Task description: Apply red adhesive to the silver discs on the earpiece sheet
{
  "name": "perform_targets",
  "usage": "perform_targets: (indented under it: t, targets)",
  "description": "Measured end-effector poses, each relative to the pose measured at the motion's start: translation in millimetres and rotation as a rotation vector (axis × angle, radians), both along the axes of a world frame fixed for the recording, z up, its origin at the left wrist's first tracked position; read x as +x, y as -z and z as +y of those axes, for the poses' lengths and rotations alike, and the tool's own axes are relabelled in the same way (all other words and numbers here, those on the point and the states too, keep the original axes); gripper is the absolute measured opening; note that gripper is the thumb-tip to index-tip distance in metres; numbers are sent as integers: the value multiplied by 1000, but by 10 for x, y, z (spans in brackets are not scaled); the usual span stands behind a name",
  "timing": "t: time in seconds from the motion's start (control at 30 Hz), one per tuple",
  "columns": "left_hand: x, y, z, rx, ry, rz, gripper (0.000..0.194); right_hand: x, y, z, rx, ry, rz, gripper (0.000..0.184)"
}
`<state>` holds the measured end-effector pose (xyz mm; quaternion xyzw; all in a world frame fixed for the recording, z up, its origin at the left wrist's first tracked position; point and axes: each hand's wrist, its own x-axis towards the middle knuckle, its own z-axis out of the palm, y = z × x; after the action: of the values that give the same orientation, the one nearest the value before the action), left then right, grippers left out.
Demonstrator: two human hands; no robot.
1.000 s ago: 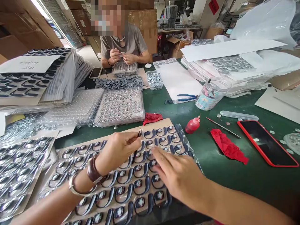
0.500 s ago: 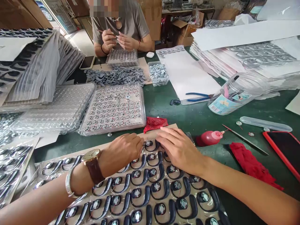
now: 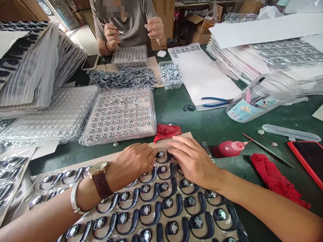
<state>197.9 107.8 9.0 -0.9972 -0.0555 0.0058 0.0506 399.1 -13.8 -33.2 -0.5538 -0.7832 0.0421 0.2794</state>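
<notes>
Rows of black curved ear-hook housings point(image 3: 168, 211), each with a round silver speaker and thin red wires, lie on a film-covered brown board point(image 3: 164, 146). At the board's far edge, one ear-hook housing point(image 3: 160, 154) sits between my hands. My left hand point(image 3: 138, 157) is closed beside its round end, fingers curled down; its fingertips are hidden. From the other side my right hand point(image 3: 191, 162) bends over the housing's curved arm, fingertips against it. Its thumb is out of sight.
A red cloth point(image 3: 167, 132) and a clear tray of silver speakers point(image 3: 118, 114) lie beyond the board. To the right are a red squeeze bottle point(image 3: 228, 149), tweezers point(image 3: 268, 150), a second red cloth point(image 3: 276, 178) and a clear jar point(image 3: 252, 104). Across the table, a person point(image 3: 128, 30) works with both hands.
My hands stay almost where they were at the same housing. Across the table, the person's hands have moved apart, one lifted to the right. The view has shifted slightly.
</notes>
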Motion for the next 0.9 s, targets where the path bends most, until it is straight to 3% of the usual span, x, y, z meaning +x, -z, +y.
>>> perform_targets:
  t: [0.6, 0.9]
  targets:
    - [-27, 88, 8, 66, -2, -51, 20, -26, 13, -10, -31, -16, -13, 32]
    - [-60, 94, -38, 107, 13, -22, 26, -34, -49, 19, -202, -67, -149, 50]
